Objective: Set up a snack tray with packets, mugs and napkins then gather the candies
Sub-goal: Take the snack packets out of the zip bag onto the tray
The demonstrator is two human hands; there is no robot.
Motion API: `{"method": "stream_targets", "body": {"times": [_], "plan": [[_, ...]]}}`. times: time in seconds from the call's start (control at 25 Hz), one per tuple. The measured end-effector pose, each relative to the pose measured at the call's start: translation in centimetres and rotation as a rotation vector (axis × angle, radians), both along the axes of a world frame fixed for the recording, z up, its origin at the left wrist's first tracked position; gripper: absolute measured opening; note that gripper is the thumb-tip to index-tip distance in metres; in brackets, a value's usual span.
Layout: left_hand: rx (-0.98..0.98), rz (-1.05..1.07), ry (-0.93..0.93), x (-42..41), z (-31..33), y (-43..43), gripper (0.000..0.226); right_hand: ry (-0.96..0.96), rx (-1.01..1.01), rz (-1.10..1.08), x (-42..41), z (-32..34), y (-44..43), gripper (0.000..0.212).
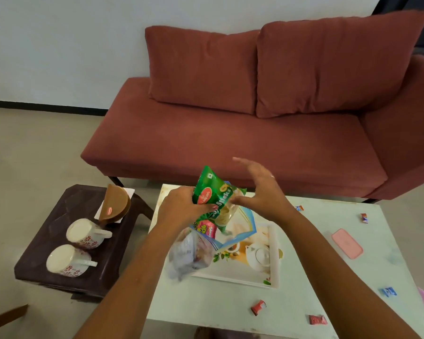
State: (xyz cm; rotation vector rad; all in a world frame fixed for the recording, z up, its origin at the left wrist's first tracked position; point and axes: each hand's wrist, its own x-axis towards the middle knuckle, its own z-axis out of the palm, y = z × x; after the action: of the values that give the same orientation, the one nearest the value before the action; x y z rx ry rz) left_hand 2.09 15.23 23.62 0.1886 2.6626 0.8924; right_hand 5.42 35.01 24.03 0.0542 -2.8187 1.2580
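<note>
Red-wrapped candy (258, 307): near front edge of pale green table (206, 302). Left hand (181, 211): grips green snack packet (214, 194) above white printed tray (274, 255). Right hand (262, 192): fingers spread, beside packet. Two white floral mugs (83, 233): on dark side stool (59, 216), left. Rust-red sofa (230, 133) behind.

I see bright, soft, even light and only faint shadows. The clear bag (190, 253) at the table's (304, 302) left edge is motion-blurred. Beyond the table, the sofa (230, 143) bows with wide-angle distortion.
</note>
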Motion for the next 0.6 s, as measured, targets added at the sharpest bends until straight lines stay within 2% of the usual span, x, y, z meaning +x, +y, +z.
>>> {"method": "stream_targets", "body": {"times": [0.08, 0.16, 0.28, 0.32, 0.48, 0.6], "plan": [[-0.158, -0.114, 0.056, 0.1, 0.7, 2.1, 0.036, -0.179, -0.015, 0.235, -1.1, 0.6, -0.1, 0.093], [-0.223, -0.154, 0.077, 0.1, 0.8, 3.7, 0.034, -0.238, -0.043, 0.283, -2.0, -0.1, 0.0, 0.077], [-0.203, -0.130, 0.090, -0.1, 0.0, 4.1, 0.043, -0.136, -0.086, 0.123, -2.3, -1.5, 2.2, 0.034], [-0.197, -0.122, 0.135, -0.3, -0.4, 3.8, 0.049, -0.117, -0.152, 0.040, -2.2, -2.1, 3.3, 0.027], [-0.273, -0.099, 0.267, -0.9, -2.1, 1.5, 0.060, -0.158, -0.730, -0.330, -0.9, -4.1, 7.5, 0.029], [-0.392, -0.085, 0.379, -2.1, -3.1, -1.5, 0.049, -0.153, -0.974, -0.480, 0.5, -5.9, 9.6, 0.032]]}}
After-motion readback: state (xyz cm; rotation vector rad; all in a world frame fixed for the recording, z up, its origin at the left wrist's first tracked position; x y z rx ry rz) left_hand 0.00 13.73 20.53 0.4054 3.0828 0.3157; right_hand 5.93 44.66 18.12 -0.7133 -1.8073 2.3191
